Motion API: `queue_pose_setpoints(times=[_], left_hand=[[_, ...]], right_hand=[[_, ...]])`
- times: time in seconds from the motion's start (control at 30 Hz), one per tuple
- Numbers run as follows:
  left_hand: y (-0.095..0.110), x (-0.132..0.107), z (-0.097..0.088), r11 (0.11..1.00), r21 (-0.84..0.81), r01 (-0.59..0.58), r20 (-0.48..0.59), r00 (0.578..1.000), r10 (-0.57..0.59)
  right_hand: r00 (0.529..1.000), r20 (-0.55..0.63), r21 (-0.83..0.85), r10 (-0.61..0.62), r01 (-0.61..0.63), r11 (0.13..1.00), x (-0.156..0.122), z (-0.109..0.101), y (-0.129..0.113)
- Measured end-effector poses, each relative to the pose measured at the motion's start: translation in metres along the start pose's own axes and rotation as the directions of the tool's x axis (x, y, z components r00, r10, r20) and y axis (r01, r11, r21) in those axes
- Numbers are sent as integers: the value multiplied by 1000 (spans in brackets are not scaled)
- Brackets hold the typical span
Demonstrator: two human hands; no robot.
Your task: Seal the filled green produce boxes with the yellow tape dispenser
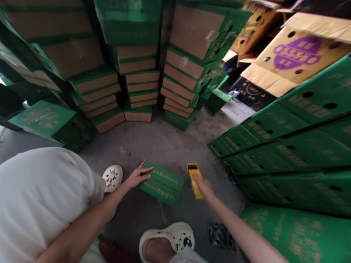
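Note:
A small green cardboard box [161,183] with pale printing and a seam along its top is low over the grey floor in front of me. My left hand [138,175] grips its left end, with fingers over the top and edge. To the right of the box, my right hand [203,185] is closed around a long yellow hand tool [193,173] with a dark slot at its far end. The tool and the box are apart. Motion blurs the right hand, and the tool's exact kind is unclear.
Stacks of green and brown boxes [142,67] rise ahead. More green boxes [276,153] form a wall on the right, below an open tan carton [297,54]. A single green box [52,118] stands left. White clogs [182,237] and a dark patterned packet [221,236] are near.

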State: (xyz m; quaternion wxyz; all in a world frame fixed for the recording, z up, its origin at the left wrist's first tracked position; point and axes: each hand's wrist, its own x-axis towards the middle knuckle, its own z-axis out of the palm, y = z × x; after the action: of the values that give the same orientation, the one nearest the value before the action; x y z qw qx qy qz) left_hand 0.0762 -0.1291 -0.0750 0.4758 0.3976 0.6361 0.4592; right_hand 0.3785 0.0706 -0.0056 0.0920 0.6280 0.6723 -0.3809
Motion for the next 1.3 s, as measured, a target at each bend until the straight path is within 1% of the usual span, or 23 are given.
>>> queue_pose_setpoints(times=[0.07, 0.1, 0.13, 0.2, 0.27, 0.3, 0.37, 0.4, 0.47, 0.5, 0.53, 0.6, 0.63, 0.67, 0.7, 0.73, 0.8, 0.87, 0.93, 1.0, 1.1, 1.2, 1.3], left_hand=[[1, 3, 6, 1000, -9, 10, 0, 1000, -10], [1, 5, 10, 1000, -16, 14, 10, 1000, -13], [2, 8, 16, 1000, -27, 16, 23, 1000, -15], [3, 15, 26, 999, -49, 6, 54, 999, -3], [4, 21, 35, 998, -55, -29, 89, 995, 34], [4, 23, 38, 997, -52, -48, 104, 993, 53], [5, 25, 41, 997, -49, -67, 119, 990, 72], [5, 24, 40, 997, -52, -62, 124, 990, 68], [6, 22, 36, 998, -48, -41, 129, 990, 47], [8, 22, 33, 999, -32, -36, 112, 993, 39], [10, 22, 28, 999, -7, -34, 66, 997, 34], [19, 23, 18, 1000, 26, -13, -112, 994, 16], [26, 24, 13, 1000, 2, 18, -203, 979, -17], [33, 25, 9, 997, -56, 59, -255, 964, -72], [41, 26, 7, 984, -138, 115, -250, 957, -147], [49, 26, 5, 957, -224, 184, -190, 955, -228], [62, 24, 8, 878, -351, 326, 13, 939, -343], [70, 20, 14, 807, -403, 432, 190, 902, -388], [73, 17, 19, 750, -429, 503, 301, 863, -406], [72, 15, 23, 719, -434, 544, 361, 836, -414], [69, 16, 24, 739, -402, 541, 378, 833, -404], [66, 17, 23, 776, -342, 530, 385, 832, -399], [60, 18, 24, 786, -296, 543, 416, 814, -406]], right_hand=[[1000, 16, 150, -10, 7, 989, -13, -31, -11], [996, 59, 205, -59, 46, 978, -22, -39, -19], [984, 123, 253, -130, 96, 963, -33, -42, -27], [925, 274, 322, -263, 169, 931, -51, -32, -45], [868, 386, 352, -312, 174, 920, -63, -10, -60], [853, 420, 338, -309, 169, 926, -66, 2, -65], [843, 457, 274, -283, 169, 947, -66, 19, -70], [843, 464, 243, -272, 174, 954, -65, 23, -70], [842, 475, 204, -257, 179, 962, -62, 25, -68], [836, 481, 203, -264, 186, 961, -61, 23, -66], [829, 484, 211, -280, 200, 957, -61, 21, -64], [818, 475, 225, -324, 243, 944, -61, 17, -61], [815, 469, 227, -340, 261, 938, -61, 15, -60], [814, 465, 224, -348, 272, 936, -62, 15, -59], [815, 465, 215, -346, 275, 937, -62, 14, -58], [815, 468, 206, -341, 275, 939, -62, 15, -57], [814, 476, 193, -333, 273, 943, -61, 15, -56], [811, 480, 189, -334, 276, 942, -60, 16, -54], [803, 487, 206, -345, 278, 938, -59, 16, -52], [789, 495, 233, -363, 282, 931, -58, 16, -50], [784, 502, 245, -365, 276, 929, -58, 16, -50], [798, 499, 203, -338, 271, 941, -58, 15, -52], [823, 481, 138, -301, 268, 954, -57, 13, -55]])
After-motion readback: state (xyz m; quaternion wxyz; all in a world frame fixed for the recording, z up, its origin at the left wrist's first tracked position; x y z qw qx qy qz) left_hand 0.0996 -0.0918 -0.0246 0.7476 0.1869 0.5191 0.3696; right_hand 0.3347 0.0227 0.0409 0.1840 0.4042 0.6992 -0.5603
